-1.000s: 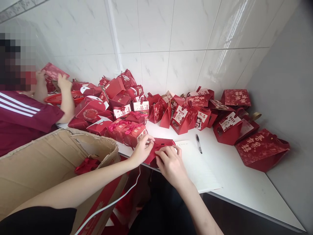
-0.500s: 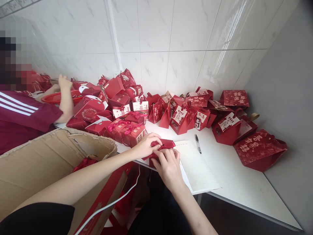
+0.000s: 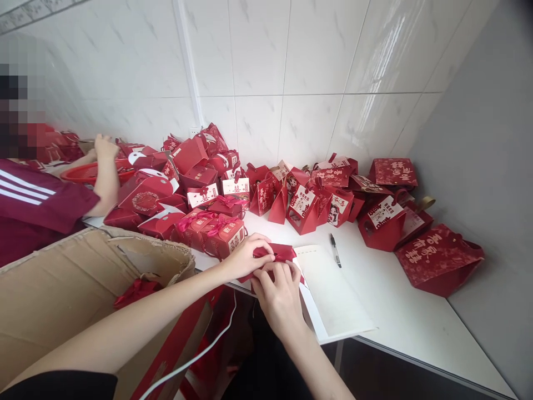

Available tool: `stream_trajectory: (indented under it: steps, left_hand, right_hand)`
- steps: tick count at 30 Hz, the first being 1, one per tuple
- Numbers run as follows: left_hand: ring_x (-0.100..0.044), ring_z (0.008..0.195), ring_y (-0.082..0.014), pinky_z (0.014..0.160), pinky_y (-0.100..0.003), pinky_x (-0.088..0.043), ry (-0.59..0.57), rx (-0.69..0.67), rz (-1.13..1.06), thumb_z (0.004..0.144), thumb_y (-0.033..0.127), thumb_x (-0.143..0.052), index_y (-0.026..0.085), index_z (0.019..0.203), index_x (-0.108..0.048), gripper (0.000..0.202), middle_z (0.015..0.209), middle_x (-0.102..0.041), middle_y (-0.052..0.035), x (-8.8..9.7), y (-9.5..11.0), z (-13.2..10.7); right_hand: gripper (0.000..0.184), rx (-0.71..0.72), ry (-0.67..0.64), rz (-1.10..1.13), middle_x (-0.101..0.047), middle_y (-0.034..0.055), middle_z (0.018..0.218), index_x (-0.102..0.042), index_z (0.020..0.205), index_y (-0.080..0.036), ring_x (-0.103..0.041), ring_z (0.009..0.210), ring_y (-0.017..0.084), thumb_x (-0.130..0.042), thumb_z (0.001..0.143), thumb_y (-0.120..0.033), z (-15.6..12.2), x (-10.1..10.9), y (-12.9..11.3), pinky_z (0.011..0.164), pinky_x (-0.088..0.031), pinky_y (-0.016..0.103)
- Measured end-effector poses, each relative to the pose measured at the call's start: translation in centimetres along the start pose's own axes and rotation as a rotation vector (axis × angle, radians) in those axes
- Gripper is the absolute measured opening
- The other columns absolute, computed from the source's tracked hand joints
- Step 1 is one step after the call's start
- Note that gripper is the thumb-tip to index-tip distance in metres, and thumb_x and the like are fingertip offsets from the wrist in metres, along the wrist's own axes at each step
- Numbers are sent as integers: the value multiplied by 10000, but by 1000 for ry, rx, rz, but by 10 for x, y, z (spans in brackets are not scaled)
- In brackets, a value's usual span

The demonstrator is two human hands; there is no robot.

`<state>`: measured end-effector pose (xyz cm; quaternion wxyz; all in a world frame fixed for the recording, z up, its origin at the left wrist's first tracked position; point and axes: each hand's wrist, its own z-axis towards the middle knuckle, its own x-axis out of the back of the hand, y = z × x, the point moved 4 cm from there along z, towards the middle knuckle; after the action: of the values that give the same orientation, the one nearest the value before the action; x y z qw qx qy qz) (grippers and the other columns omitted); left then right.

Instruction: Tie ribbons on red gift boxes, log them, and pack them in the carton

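A partly hidden, deep-red cardboard box point(image 3: 278, 246) lies at the white counter's point(image 3: 375, 289) front edge. Shiny red fabric ribbon point(image 3: 285, 255) crosses its top.

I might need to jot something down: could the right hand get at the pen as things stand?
Probably yes: the pen lies uncovered on the table, only the flat notebook between, though the right hand is busy at the red box.

A black-and-clear pen point(image 3: 335, 251) lay just beside a lined notebook point(image 3: 333, 300) on the white tabletop point(image 3: 400, 316); a white cable point(image 3: 208, 348) hung below, marbled wall tiles point(image 3: 258, 50) behind.
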<state>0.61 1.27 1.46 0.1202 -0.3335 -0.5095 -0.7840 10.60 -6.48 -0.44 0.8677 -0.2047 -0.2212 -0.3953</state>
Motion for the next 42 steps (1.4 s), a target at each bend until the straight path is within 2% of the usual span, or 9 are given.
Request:
stream_trajectory:
  steps: [6, 16, 20, 22, 25, 29, 31, 34, 42]
  left_hand:
    - [-523, 1058, -238, 982, -412, -366, -7, 15, -5, 728, 292, -622, 208, 767, -663, 102, 1088, -547, -71, -1, 0, 1]
    - [-525, 1022, -215, 966, -381, -380, 15, 33, 40, 721, 261, -613, 210, 731, -670, 77, 1049, -545, -51, -5, -2, 2]
    - [-524, 1028, -207, 977, -372, -368, -21, 17, 33, 730, 278, -616, 204, 742, -668, 91, 1060, -540, -52, -6, -3, 4]
    - [-521, 1040, -203, 990, -365, -355, -30, -2, 24, 739, 294, -617, 205, 750, -666, 102, 1058, -537, -52, -6, -2, 5]
    - [-514, 1065, -208, 1002, -365, -339, -42, 9, 24, 745, 299, -617, 213, 762, -664, 100, 1080, -527, -50, -6, -2, 5]
    - [-515, 1070, -205, 1001, -364, -341, -62, 50, 13, 756, 294, -608, 217, 779, -668, 100, 1108, -514, -46, -7, 0, 3]
    - [-516, 1069, -206, 986, -362, -358, -60, 62, 9, 756, 283, -606, 213, 776, -667, 95, 1111, -512, -51, -6, 0, 3]
    - [-511, 1081, -217, 978, -367, -367, -52, 62, 16, 751, 281, -609, 205, 758, -662, 93, 1106, -517, -58, -6, 1, 3]
    - [-539, 1025, -199, 975, -353, -365, -44, 21, 19, 743, 288, -597, 195, 736, -639, 103, 1081, -520, -51, -7, -3, 5]
  right_hand:
    - [209, -19, 11, 29, -527, 30, 765, -587, 763, -195, -463, 714, 166, -445, 884, -100, 1, 0, -1, 868, -352, 400]
    - [184, 79, 15, 170, -561, 5, 755, -601, 811, -197, -519, 737, 131, -457, 907, -134, -1, -2, -2, 918, -333, 383]
    - [146, 92, -16, 257, -577, 14, 782, -599, 851, -203, -535, 764, 148, -465, 904, -179, 4, 13, 0, 907, -337, 390]
    - [143, -3, 4, 299, -589, 44, 834, -586, 936, -195, -536, 801, 180, -454, 898, -231, 6, 27, 14, 848, -365, 388]
    - [242, -375, 43, 220, -581, 85, 821, -561, 869, -178, -516, 784, 231, -412, 891, -368, 3, 42, 55, 717, -381, 369]
    - [458, -804, -308, 364, -480, 17, 556, -410, 569, -211, -434, 546, 181, -355, 863, -557, -12, 26, 91, 540, -328, 300]
    - [479, -862, -397, 567, -428, -14, 514, -374, 542, -209, -393, 510, 150, -405, 824, -594, -15, 17, 90, 509, -310, 273]
    - [449, -841, -389, 743, -400, -33, 535, -398, 558, -198, -366, 529, 130, -462, 789, -577, -14, 14, 84, 518, -309, 251]
    - [371, -835, -451, 709, -456, -19, 564, -427, 567, -198, -426, 564, 146, -458, 791, -492, -19, 27, 90, 556, -334, 259]
